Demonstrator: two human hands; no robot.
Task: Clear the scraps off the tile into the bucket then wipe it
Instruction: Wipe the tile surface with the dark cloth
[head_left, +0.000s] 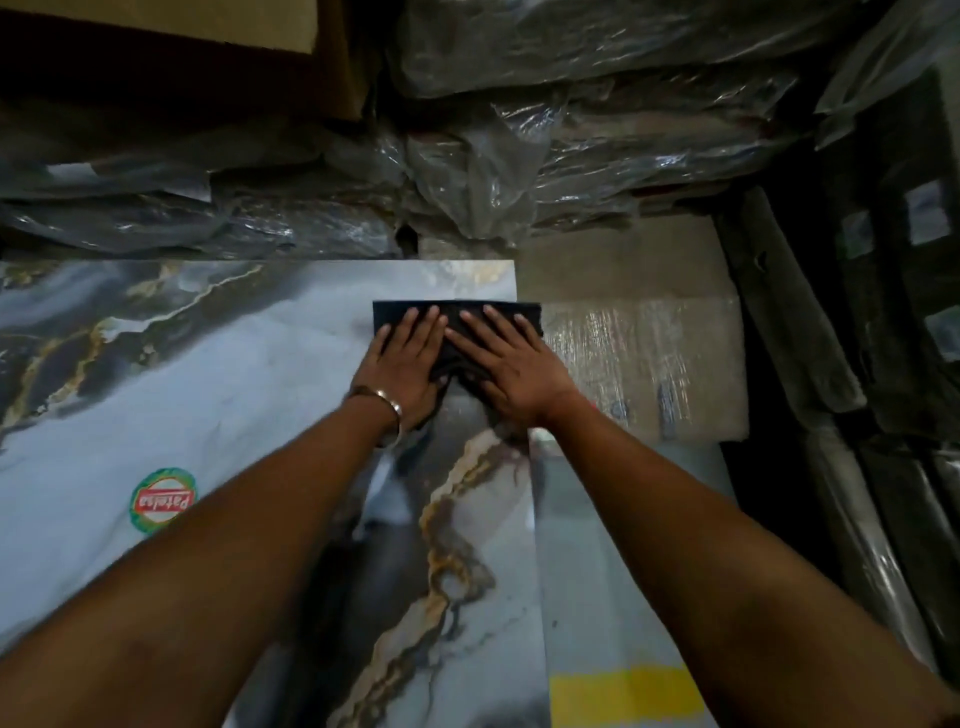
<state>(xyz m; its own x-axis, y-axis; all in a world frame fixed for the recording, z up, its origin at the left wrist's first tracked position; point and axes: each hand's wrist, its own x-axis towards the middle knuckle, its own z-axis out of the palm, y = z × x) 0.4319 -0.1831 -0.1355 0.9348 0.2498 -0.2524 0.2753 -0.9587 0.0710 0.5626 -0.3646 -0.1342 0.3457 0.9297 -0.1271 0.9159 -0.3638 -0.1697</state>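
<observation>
Head view. One glossy grey marble-patterned tile (156, 405) with gold and black veining lies flat and fills the lower left and centre of the frame. One dark folded cloth (457, 317) sits at the tile's far right corner; its right end overhangs the tile's right edge. The left hand (408, 358) and the right hand (511, 366) both lie flat on the cloth, fingers straight and spread, palms pressing down, neither curled round anything. The two hands sit just beside each other, thumbs close together. One metal bangle (382, 402) circles the left wrist.

Edges: the tile's far edge runs close below a heap of crumpled clear plastic wrapping (519, 130). To the left of the hands the tile surface lies open. One round green and red sticker (163, 500) is stuck on the tile near left. Right of the tile lies one wrapped pale slab (644, 364), possibly packaged tiles; the dim light prevents certainty.
</observation>
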